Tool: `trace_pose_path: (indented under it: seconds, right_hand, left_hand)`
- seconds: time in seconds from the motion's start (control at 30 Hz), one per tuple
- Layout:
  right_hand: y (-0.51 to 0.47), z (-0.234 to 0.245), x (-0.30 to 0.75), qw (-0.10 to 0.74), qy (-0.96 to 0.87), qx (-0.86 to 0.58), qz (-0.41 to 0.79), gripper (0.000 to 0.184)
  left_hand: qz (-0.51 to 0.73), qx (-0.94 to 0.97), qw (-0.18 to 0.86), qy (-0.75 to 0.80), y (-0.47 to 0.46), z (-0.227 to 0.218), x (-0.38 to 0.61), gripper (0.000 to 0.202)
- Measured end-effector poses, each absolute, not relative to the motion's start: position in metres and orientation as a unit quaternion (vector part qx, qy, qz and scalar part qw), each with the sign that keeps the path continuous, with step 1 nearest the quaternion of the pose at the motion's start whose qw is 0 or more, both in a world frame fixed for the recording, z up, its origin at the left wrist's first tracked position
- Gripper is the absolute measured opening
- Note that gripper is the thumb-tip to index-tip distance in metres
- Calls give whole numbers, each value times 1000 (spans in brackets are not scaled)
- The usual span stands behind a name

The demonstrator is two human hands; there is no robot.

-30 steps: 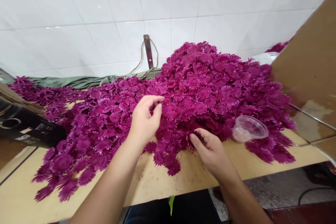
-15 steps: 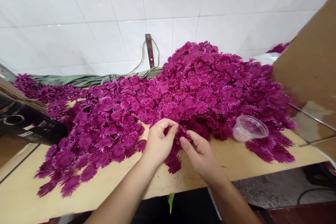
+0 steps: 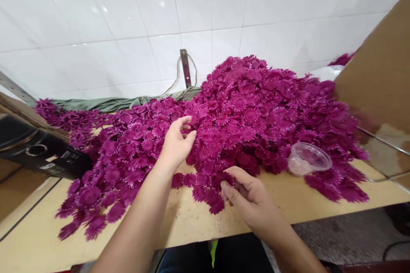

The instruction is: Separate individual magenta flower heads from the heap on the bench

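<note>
My left hand (image 3: 177, 143) reaches over the pile of magenta fabric flower heads (image 3: 246, 98), thumb and fingers apart with nothing visible between them. Its fingertips are beside the flowers in the middle of the pile; whether they touch is unclear. My right hand (image 3: 248, 192) is closer to the front edge, thumb and fingers pinched on a magenta flower head (image 3: 223, 178). Below and left of it, more loose flower heads (image 3: 205, 192) lie in a small cluster on the tabletop (image 3: 182, 217).
A clear plastic tub (image 3: 309, 160) sits among the flowers at right, beside a large cardboard box (image 3: 378, 85). On the left a black cylindrical container (image 3: 48, 153) leans on its side. Green cloth (image 3: 105, 104) lies along the tiled wall (image 3: 192, 8), below a metal bracket (image 3: 185, 68).
My left hand has come away from my right and moved up and left to the pile. The right hand has shifted slightly down. The whole view has tilted a little.
</note>
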State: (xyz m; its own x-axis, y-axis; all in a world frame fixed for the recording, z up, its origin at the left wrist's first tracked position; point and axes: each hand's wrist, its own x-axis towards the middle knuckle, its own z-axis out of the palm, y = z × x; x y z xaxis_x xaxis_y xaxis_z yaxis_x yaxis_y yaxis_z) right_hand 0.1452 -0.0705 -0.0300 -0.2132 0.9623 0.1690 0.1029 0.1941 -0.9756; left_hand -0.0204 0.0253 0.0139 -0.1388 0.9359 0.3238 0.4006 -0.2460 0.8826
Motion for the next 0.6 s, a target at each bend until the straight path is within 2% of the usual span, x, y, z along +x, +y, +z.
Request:
trace_pose_path:
  seconds: [0.07, 0.13, 0.23, 0.37, 0.47, 0.6]
  right_hand:
    - [-63, -32, 147, 472, -578, -436, 503, 16]
    - [-60, -37, 148, 490, -553, -435, 515, 17]
    - [-56, -45, 148, 503, -556, -439, 494, 19]
    - [-53, -48, 146, 475, -585, -491, 436, 26]
    - [-54, -47, 144, 470, -594, -495, 426, 30]
    - [-55, -44, 144, 467, -584, -474, 465, 35]
  left_hand:
    - [486, 654, 188, 548, 21, 11, -13, 33]
    - [462, 698, 146, 527, 9, 10, -10, 26]
    - [405, 754, 189, 482, -19, 7, -7, 17]
    - [360, 785, 201, 462, -47, -7, 2, 14]
    - [359, 753, 288, 470, -50, -16, 7, 14]
    - [347, 649, 497, 459, -49, -16, 8, 19]
